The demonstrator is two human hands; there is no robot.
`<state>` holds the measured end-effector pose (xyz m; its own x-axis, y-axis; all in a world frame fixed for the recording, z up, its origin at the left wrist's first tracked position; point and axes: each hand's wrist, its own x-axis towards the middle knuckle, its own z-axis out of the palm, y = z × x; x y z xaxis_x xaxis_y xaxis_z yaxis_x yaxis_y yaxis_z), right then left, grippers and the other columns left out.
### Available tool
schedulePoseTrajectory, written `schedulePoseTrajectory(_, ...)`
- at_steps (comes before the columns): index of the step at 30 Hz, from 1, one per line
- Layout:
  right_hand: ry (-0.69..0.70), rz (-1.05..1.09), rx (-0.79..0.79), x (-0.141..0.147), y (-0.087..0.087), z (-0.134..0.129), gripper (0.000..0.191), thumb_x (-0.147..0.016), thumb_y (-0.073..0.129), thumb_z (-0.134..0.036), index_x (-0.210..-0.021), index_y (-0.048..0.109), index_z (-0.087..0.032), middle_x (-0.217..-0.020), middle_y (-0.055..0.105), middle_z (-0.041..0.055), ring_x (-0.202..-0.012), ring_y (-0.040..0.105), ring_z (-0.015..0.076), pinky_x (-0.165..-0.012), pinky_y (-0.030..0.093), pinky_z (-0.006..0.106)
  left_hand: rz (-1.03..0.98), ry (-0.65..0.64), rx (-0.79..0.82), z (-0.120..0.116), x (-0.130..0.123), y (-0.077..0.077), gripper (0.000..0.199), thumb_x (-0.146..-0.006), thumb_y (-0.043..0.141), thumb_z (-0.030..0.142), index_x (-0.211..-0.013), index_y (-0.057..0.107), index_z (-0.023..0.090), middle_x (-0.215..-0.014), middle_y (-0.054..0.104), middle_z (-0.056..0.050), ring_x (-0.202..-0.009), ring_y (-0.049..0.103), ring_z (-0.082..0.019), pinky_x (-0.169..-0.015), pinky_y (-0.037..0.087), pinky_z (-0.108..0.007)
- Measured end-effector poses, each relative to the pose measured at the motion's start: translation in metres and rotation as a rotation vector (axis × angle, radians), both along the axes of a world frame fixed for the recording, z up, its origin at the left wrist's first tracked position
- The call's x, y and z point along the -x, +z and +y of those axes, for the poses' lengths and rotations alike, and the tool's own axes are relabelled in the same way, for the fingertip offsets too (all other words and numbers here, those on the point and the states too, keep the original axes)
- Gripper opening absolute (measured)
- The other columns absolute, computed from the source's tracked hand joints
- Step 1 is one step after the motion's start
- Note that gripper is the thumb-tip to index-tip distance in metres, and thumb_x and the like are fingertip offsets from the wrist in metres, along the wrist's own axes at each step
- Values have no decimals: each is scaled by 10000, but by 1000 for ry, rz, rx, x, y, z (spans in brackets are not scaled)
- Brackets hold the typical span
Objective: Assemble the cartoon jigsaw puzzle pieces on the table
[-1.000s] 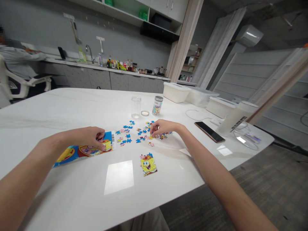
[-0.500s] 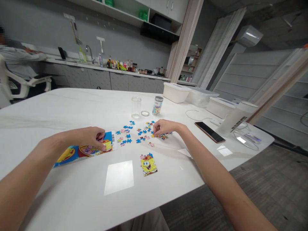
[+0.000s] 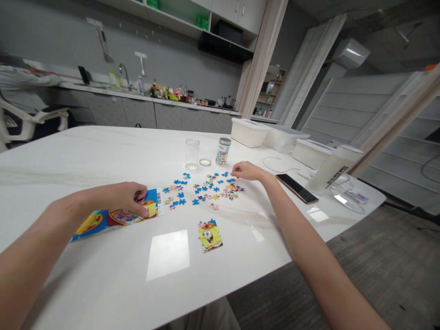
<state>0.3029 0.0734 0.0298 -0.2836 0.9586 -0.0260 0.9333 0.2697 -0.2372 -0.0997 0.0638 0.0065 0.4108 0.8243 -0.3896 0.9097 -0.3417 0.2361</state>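
Observation:
My left hand (image 3: 129, 198) grips the upper edge of a blue and yellow cartoon picture card (image 3: 118, 217), its thumb on the printed side. With fingertips pinched together, my right hand (image 3: 249, 171) is at the back right of the loose jigsaw pieces (image 3: 215, 196). Whether a piece is between those fingertips is too small to tell. Several pieces with blue, pink and yellow print lie scattered between the two hands. Nearer to me rests a joined jigsaw section (image 3: 209, 235) showing a yellow cartoon face.
Behind the pieces stand a clear jar (image 3: 192, 154), its lid (image 3: 205, 162) and a printed canister (image 3: 223, 151). To the right lie a phone (image 3: 297, 188) and a white tilted bottle-like container (image 3: 330, 169). White bins (image 3: 250, 133) line the back right. A person sits at far left.
My right hand has moved from the middle of the loose pieces to their back right side, uncovering pieces beneath it. My left hand stays on the picture card. The view has shifted slightly.

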Motion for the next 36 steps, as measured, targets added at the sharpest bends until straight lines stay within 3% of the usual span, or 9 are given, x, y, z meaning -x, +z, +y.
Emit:
schedulePoseTrajectory(9, 27, -21, 220, -10, -4, 2, 325, -749, 643, -428, -889, 708, -142, -830, 714, 74, -681, 598, 157, -613, 416, 257, -14, -1, 7, -1, -1, 1, 525, -541, 634, 642, -675, 361, 213, -648, 506, 35, -616, 437, -151, -549, 237, -258)
schedulePoseTrajectory(19, 55, 120, 386, -10, -11, 6, 275, -628, 727, -336, -831, 679, -157, -818, 717, 45, -707, 600, 146, -630, 431, 238, -31, 3, 16, -2, -1, 1, 516, -542, 642, 632, -667, 367, 213, -623, 486, 40, -612, 434, -154, -551, 241, -259)
schedulePoseTrajectory(36, 184, 108, 224, -9, -8, 4, 162, -689, 625, -314, -762, 621, -169, -702, 639, 10, -653, 543, 135, -607, 396, 244, -35, 20, 20, -3, -2, 3, 514, -530, 653, 620, -668, 371, 213, -621, 492, 41, -600, 437, -150, -540, 244, -254)
